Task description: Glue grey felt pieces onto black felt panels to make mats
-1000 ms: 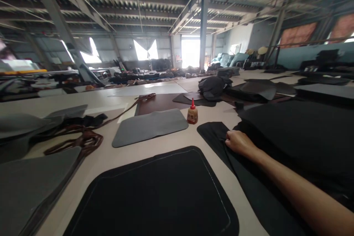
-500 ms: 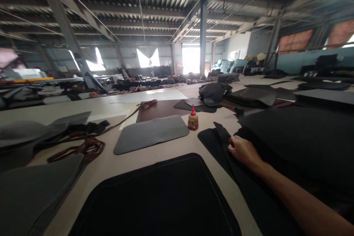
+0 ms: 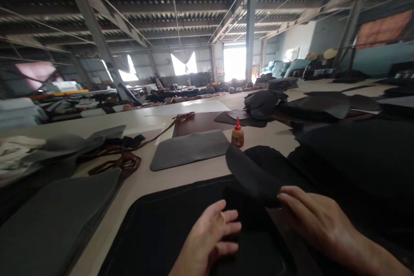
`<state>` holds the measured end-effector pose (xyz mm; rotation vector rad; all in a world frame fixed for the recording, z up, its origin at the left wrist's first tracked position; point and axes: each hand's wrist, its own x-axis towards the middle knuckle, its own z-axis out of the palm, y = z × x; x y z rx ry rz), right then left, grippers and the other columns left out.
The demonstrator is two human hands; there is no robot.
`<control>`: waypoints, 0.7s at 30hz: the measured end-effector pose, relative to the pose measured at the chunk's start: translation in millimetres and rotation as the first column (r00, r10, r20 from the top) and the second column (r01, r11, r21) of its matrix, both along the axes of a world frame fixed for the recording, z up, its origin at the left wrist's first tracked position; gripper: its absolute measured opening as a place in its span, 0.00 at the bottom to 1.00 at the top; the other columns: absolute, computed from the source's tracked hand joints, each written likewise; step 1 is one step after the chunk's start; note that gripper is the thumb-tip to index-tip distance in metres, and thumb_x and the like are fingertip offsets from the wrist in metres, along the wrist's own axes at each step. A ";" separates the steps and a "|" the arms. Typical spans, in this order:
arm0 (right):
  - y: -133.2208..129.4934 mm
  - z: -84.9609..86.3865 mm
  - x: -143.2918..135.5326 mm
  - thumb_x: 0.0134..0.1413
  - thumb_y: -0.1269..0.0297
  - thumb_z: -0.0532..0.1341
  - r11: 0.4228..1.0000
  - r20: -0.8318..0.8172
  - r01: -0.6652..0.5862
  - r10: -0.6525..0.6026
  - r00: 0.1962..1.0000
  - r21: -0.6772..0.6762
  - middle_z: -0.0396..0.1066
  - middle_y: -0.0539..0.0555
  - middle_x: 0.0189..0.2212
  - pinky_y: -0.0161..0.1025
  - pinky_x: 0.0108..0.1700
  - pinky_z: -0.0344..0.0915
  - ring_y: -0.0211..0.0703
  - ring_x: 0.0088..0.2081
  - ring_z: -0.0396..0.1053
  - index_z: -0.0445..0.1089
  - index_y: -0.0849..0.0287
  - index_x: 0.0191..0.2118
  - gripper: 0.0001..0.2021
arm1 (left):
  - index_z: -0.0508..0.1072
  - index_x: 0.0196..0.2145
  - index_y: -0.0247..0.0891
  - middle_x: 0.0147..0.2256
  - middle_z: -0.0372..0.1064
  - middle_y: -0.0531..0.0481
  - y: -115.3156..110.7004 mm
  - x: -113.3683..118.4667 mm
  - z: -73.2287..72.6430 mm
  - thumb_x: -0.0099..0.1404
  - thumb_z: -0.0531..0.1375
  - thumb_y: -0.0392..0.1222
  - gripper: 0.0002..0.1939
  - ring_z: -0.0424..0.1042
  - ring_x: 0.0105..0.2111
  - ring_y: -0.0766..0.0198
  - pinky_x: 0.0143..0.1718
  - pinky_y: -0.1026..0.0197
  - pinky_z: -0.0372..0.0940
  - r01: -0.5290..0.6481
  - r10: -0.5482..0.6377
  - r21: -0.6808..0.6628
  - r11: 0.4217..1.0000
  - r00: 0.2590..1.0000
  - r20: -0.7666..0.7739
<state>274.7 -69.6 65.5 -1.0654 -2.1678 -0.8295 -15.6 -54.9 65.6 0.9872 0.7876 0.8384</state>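
Note:
My right hand (image 3: 313,211) pinches the edge of a dark sheet (image 3: 252,174), whose far end is lifted above the table. Below and left of it, my left hand (image 3: 211,233) is open with its fingers apart, over a large black rounded panel (image 3: 155,224). Whether it touches the panel I cannot tell. A grey rounded piece (image 3: 190,148) lies flat beyond the panel. Beside that piece stands a glue-like bottle (image 3: 237,136) with a red pointed cap.
Grey panels (image 3: 61,207) are stacked at the left, near a tangle of brown straps (image 3: 124,164). Large black sheets (image 3: 362,151) are piled at the right. A crumpled dark bundle (image 3: 261,103) rests farther back on the pale table (image 3: 142,185).
My left hand has come into view over the black panel. My right hand has moved nearer and lifted the dark sheet leftward. The view has shifted slightly, too.

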 end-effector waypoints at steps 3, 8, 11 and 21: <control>-18.3 6.5 -17.8 0.72 0.72 0.49 0.993 0.052 -0.113 0.112 0.992 0.016 0.76 0.57 0.42 0.37 0.40 0.70 0.42 0.38 0.76 0.69 0.61 0.48 0.12 | 0.67 0.58 0.35 0.56 0.69 0.34 20.3 3.1 15.2 0.64 0.59 0.68 0.38 0.72 0.53 0.48 0.46 0.54 0.70 -0.003 0.010 -0.065 0.998 0.994 0.111; -33.4 19.5 -36.9 0.71 0.74 0.44 0.978 0.054 -0.208 0.208 0.977 -0.018 0.77 0.54 0.36 0.35 0.33 0.69 0.40 0.33 0.75 0.69 0.58 0.45 0.16 | 0.77 0.42 0.31 0.37 0.77 0.42 37.7 0.0 29.4 0.62 0.68 0.55 0.22 0.75 0.33 0.61 0.35 0.63 0.69 -0.051 0.050 -0.063 0.997 0.999 -0.009; -31.6 13.4 -36.5 0.68 0.75 0.46 0.971 -0.016 -0.173 0.173 0.985 -0.167 0.76 0.55 0.38 0.35 0.33 0.69 0.40 0.34 0.74 0.68 0.58 0.44 0.15 | 0.78 0.40 0.30 0.31 0.77 0.43 39.6 3.7 28.6 0.58 0.71 0.51 0.22 0.75 0.29 0.61 0.32 0.64 0.67 -0.027 0.025 -0.040 0.999 0.999 -0.029; -15.4 -12.6 16.7 0.59 0.62 0.62 0.841 -0.249 -0.024 -0.133 0.959 -0.541 0.56 0.60 0.65 0.56 0.61 0.65 0.56 0.63 0.58 0.50 0.51 0.70 0.36 | 0.77 0.41 0.42 0.38 0.80 0.49 -6.8 4.4 54.1 0.73 0.56 0.44 0.10 0.78 0.38 0.63 0.38 0.68 0.67 0.265 -0.047 0.638 0.723 0.940 -0.337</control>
